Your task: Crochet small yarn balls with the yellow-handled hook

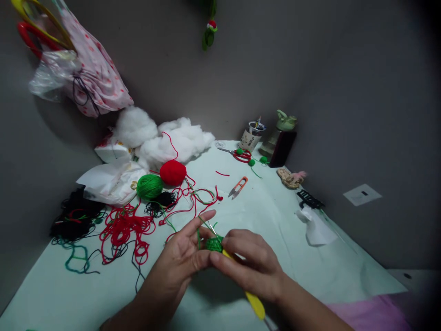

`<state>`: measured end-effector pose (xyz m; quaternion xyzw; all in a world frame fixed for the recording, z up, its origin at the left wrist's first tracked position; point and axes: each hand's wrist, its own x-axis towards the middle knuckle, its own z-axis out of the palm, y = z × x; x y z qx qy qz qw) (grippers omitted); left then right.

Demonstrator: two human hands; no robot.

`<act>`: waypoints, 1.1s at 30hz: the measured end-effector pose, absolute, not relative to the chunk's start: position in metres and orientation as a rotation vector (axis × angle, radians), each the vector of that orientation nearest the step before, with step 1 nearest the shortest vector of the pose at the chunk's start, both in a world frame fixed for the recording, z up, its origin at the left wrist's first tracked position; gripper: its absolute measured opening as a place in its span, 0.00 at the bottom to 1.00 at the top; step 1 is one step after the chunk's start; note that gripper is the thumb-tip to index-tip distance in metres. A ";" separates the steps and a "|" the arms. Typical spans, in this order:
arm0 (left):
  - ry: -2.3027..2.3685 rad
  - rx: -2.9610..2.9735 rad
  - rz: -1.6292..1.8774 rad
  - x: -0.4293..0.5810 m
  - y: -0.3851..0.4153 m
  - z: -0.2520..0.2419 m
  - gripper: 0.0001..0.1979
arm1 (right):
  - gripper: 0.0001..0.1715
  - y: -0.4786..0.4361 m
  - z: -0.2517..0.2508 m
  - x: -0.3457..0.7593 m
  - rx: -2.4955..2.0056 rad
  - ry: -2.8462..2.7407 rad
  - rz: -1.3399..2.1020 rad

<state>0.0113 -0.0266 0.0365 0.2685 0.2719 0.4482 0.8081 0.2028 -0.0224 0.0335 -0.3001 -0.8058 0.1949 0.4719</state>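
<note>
A small green crochet piece (214, 244) is pinched between the thumb and fingers of my left hand (188, 255). Green yarn runs over that hand's raised index finger. My right hand (253, 262) grips a crochet hook (255, 304) by its yellow handle, and the metal tip points up and left at the piece. The two thumbs nearly meet just below the work. Beyond the left hand lie a green yarn ball (149, 187) and a red yarn ball (172, 173). The underside of the piece is hidden by my fingers.
Tangled red yarn (126, 230) and black yarn (77, 214) spread at the left. White stuffing (179, 140) is heaped at the back. Orange thread snips (238, 187) and red-handled scissors (241, 155) lie ahead. A bottle (272, 143) and crumpled white paper (314, 226) sit toward the right.
</note>
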 end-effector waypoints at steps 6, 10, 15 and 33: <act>0.548 0.556 0.953 0.004 -0.017 0.042 0.34 | 0.16 -0.017 0.036 0.191 -0.653 -1.644 0.738; 0.713 0.658 1.031 -0.003 -0.017 0.047 0.35 | 0.12 -0.016 0.041 0.193 -0.707 -1.491 0.968; 0.768 0.772 1.036 -0.006 -0.018 0.047 0.33 | 0.11 -0.006 0.046 0.194 -0.716 -1.168 1.321; 0.587 0.458 0.955 -0.005 -0.012 0.043 0.17 | 0.09 -0.002 0.047 0.199 -0.722 -1.298 1.110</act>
